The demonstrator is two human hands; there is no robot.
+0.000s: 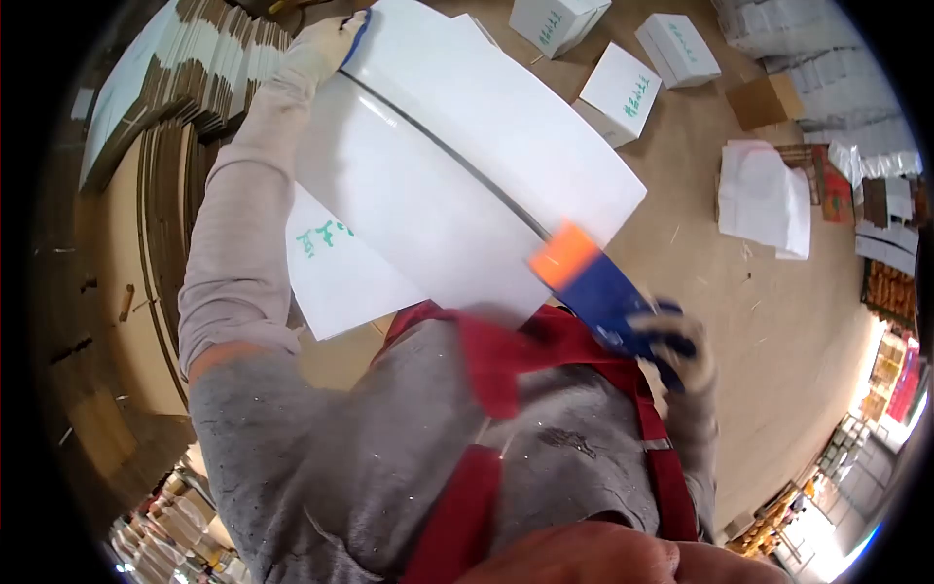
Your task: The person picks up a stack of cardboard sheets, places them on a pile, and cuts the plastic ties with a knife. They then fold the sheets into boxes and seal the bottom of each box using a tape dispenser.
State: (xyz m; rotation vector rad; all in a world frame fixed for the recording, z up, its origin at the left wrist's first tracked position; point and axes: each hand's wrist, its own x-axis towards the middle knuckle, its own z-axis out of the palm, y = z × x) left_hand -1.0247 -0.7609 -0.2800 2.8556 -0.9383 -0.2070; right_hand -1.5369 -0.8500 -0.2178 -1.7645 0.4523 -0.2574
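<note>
A large white carton [418, 185] lies in front of me, with a long dark seam between its two top flaps. At the seam's far end, my left hand [329, 47], in a pale glove with a blue palm, is closed on the carton's edge. My right hand [673, 343], gloved the same way and blurred, is wrapped round a blue and orange tape dispenser [598, 282]. The dispenser's orange end is right at the near end of the seam. A white flap with green handwriting [326, 238] sticks out at the lower left, below the left forearm.
Several white boxes with green writing [623, 94] stand on the floor ahead. Stacks of folded cardboard [195, 73] line my left side. To the right, a white sheet [766, 200] lies by an open brown box [766, 101], and wrapped stacks [827, 73] stand at the far right.
</note>
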